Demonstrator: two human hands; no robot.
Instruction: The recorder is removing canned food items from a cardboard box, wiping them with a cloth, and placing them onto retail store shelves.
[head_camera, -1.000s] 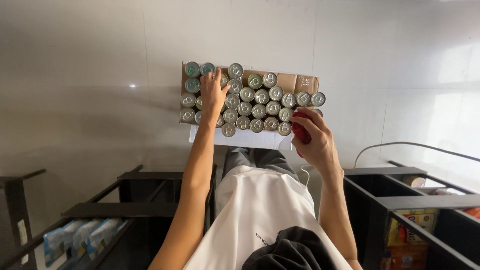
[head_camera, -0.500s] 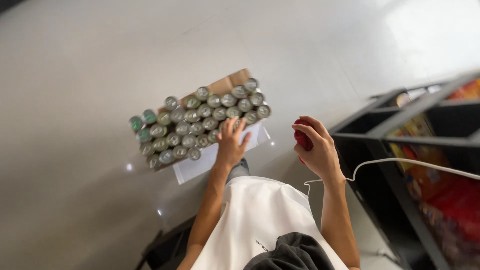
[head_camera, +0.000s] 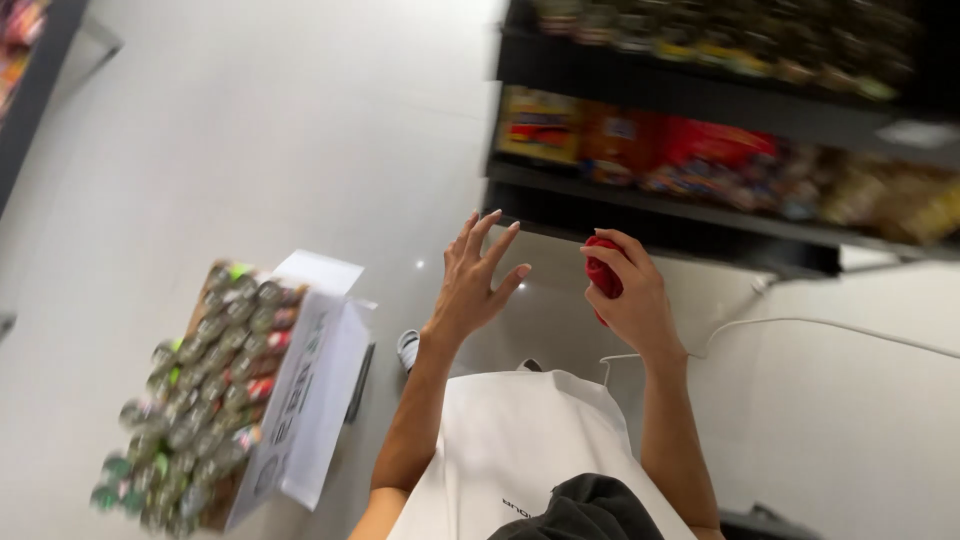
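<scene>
My right hand (head_camera: 632, 292) is closed around a red can (head_camera: 601, 274), held in front of a dark store shelf (head_camera: 690, 222). My left hand (head_camera: 473, 275) is raised beside it, fingers spread and holding nothing, a short way left of the can. A cardboard box (head_camera: 305, 390) packed with several upright cans (head_camera: 205, 380) sits on the pale floor at the lower left, apart from both hands.
The shelf unit holds red and yellow packaged goods (head_camera: 690, 150) on its rows. A white cable (head_camera: 790, 325) runs across the floor at the right. Another shelf edge (head_camera: 35, 80) shows at the top left. My white shirt (head_camera: 520, 450) fills the bottom.
The view swung right toward the shelf. My left hand came off the cans in the box and now hangs open beside the right hand, which still holds the red can.
</scene>
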